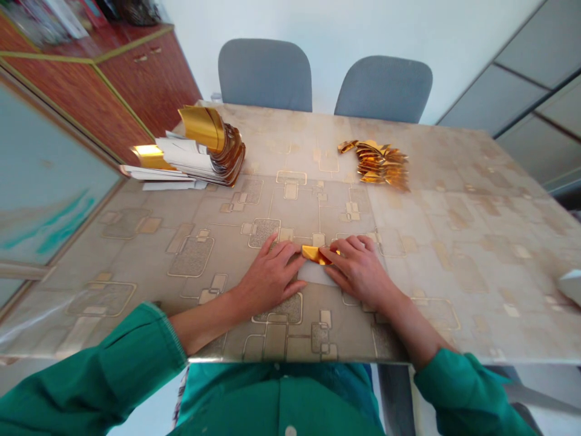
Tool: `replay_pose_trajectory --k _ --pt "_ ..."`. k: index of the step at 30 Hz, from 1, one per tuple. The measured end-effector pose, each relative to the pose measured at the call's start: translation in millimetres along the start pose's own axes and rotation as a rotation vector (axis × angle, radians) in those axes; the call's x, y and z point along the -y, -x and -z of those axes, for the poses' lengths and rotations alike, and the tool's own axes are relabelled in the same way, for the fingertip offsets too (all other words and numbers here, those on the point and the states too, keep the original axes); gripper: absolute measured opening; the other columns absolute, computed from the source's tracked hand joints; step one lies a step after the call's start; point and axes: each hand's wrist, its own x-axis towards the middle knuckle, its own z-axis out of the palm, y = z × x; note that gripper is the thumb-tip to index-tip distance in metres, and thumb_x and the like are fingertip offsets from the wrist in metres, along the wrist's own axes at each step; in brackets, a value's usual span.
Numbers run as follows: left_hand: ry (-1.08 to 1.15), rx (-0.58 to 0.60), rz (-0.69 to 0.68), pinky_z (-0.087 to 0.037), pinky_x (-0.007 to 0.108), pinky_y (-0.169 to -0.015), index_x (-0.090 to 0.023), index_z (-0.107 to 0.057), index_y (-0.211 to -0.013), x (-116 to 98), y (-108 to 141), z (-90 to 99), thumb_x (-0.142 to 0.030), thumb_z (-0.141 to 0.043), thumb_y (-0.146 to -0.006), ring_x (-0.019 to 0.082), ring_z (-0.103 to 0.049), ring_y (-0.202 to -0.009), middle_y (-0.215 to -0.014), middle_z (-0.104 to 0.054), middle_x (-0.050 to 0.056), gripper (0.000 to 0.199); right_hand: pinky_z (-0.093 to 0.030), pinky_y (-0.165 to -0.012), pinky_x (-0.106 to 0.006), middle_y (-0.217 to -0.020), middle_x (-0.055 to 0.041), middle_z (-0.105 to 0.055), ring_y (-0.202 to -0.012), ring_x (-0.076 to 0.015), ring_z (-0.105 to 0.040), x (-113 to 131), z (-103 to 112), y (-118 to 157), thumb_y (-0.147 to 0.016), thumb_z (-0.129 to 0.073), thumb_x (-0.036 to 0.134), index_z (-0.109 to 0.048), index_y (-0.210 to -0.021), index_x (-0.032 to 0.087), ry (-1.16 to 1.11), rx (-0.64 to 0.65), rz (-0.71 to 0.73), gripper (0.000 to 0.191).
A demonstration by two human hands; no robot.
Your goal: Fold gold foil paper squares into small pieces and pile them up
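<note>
Grip: left hand (pixel 270 275) and right hand (pixel 358 270) both closed in on a single folded gold-foil piece (pixel 315 255), pressing it from either end against the patterned counter (pixel 458 242). One white paper strip (pixel 313 274) lies under and just nearer than that piece, partly covered by both hands.

Counts, placed from the gold-foil piece: two hands, in two green sleeves (pixel 91 363) (pixel 463 387). Ahead and to the left, one stack of white-backed gold sheets (pixel 181 154), with one curled bundle of gold strips (pixel 231 154) at its end. Ahead and slightly right, one loose heap of folded gold pieces (pixel 379 163); the heap overlaps too much to count.

Edges: the counter's near edge runs just behind the wrists. A long stretch of patterned counter extends right of the piece, as far as one white object (pixel 571 286) cut off by the frame. Beyond the far edge stand two grey chairs (pixel 265 75) (pixel 384 91).

Hidden: the piece's exact fold and much of the strip are masked by the fingers. The stack's sheet count cannot be read.
</note>
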Motion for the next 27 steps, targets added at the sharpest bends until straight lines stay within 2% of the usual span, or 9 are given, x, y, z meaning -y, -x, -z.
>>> replay_pose_trajectory --k 3,6,9,12,14,19,27 --pt "0.014 -0.076 0.019 -0.029 0.051 -0.117 -0.014 -0.059 -0.126 4 -1 0.8 -0.035 -0.053 -0.097 0.026 -0.055 -0.117 -0.123 -0.061 0.013 0.037 -0.029 -0.093 -0.041 -0.107 -0.0081 -0.067 -0.098 -0.0236 -0.052 0 1 0 -0.098 -0.053 0.042 -0.063 -0.125 0.021 -0.037 0.017 0.004 0.036" --pt "-0.003 -0.123 -0.03 -0.026 0.048 -0.119 -0.011 -0.052 -0.136 4 -6 -0.2 -0.038 -0.046 -0.1 0.027 -0.047 -0.131 -0.136 -0.056 0.015 0.045 -0.028 -0.093 -0.041 -0.105 -0.0072 -0.066 -0.097 -0.0233 -0.052 0 2 -2 -0.098 -0.05 0.045 -0.064 -0.123 0.023 -0.044 0.023 -0.005 0.036" --pt "-0.024 -0.026 -0.151 -0.018 0.048 -0.122 -0.009 -0.039 -0.147 1 -13 -5.3 -0.051 -0.048 -0.098 0.029 -0.03 -0.146 -0.153 -0.041 0.017 0.065 -0.028 -0.094 -0.041 -0.104 -0.0069 -0.067 -0.097 -0.023 -0.052 0 0 -2 -0.099 -0.049 0.046 -0.066 -0.115 0.022 -0.033 0.026 -0.005 0.033" --pt "-0.028 0.088 -0.172 -0.018 0.046 -0.122 -0.007 -0.034 -0.15 -1 -15 -11.4 -0.057 -0.052 -0.095 0.029 -0.027 -0.148 -0.156 -0.036 0.018 0.076 -0.028 -0.096 -0.041 -0.107 -0.0077 -0.068 -0.099 -0.0231 -0.052 -2 -2 -1 -0.099 -0.051 0.044 -0.065 -0.116 0.02 -0.013 0.006 0.002 0.033" --pt "-0.033 0.128 -0.158 -0.018 0.045 -0.121 -0.007 -0.033 -0.15 -1 -13 -13.5 -0.058 -0.051 -0.095 0.028 -0.028 -0.148 -0.156 -0.036 0.018 0.078 -0.028 -0.096 -0.041 -0.108 -0.0077 -0.068 -0.1 -0.023 -0.053 -3 -2 0 -0.099 -0.052 0.041 -0.064 -0.119 0.02 -0.002 -0.012 0.0 0.032" --pt "-0.065 0.155 -0.139 -0.013 0.047 -0.122 -0.01 -0.031 -0.152 0 -9 -12.5 -0.059 -0.046 -0.097 0.027 -0.027 -0.149 -0.158 -0.033 0.017 0.075 -0.028 -0.098 -0.042 -0.105 -0.0062 -0.07 -0.099 -0.0226 -0.055 -7 0 3 -0.099 -0.052 0.04 -0.068 -0.109 0.021 0.013 -0.039 -0.026 0.026" --pt "-0.069 0.193 -0.142 -0.005 0.046 -0.122 -0.011 -0.03 -0.152 3 -9 -14.0 -0.062 -0.041 -0.098 0.026 -0.022 -0.15 -0.161 -0.027 0.013 0.075 -0.027 -0.098 -0.044 -0.109 -0.007 -0.07 -0.101 -0.0243 -0.054 -9 2 16 -0.099 -0.053 0.04 -0.067 -0.114 0.021 0.056 -0.106 -0.115 0.029"
